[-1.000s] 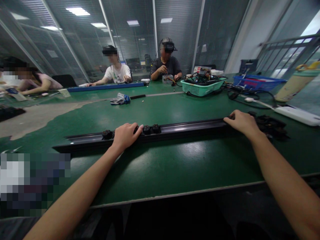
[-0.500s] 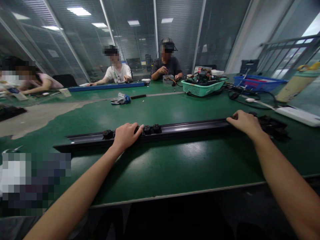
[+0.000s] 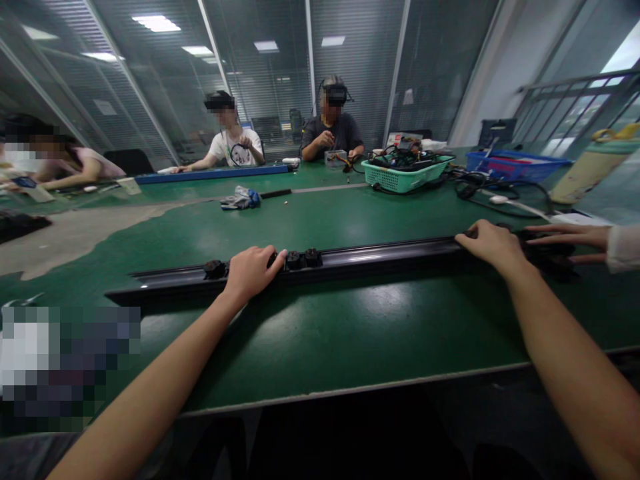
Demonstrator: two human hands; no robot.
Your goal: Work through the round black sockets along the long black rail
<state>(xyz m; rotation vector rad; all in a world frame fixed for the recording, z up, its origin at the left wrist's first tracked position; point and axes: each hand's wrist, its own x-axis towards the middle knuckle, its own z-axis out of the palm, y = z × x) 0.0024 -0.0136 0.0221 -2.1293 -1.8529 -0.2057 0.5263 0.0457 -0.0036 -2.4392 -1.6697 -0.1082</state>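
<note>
A long black metal channel lies across the green table in front of me. Several black block-shaped modules, resembling power sockets, sit in its left half. My left hand is closed over this row, its thumb against one module and its fingers hiding others. Toward the channel's right end, my right hand is closed with thumb and forefinger pinched at the channel; a small dark part shows between them. Beyond it lies a pile of black parts, with another person's hand reaching over it from the right.
Grey-blue gloves lie beyond the channel. A green basket of cables, a blue basket and a yellowish bottle stand farther back. Co-workers sit across the table by a long blue bar. The table's front edge is near me.
Another person's hand with a light sleeve has come in from the right over the black parts. A co-worker across the table has raised a hand. My hands have hardly moved.
</note>
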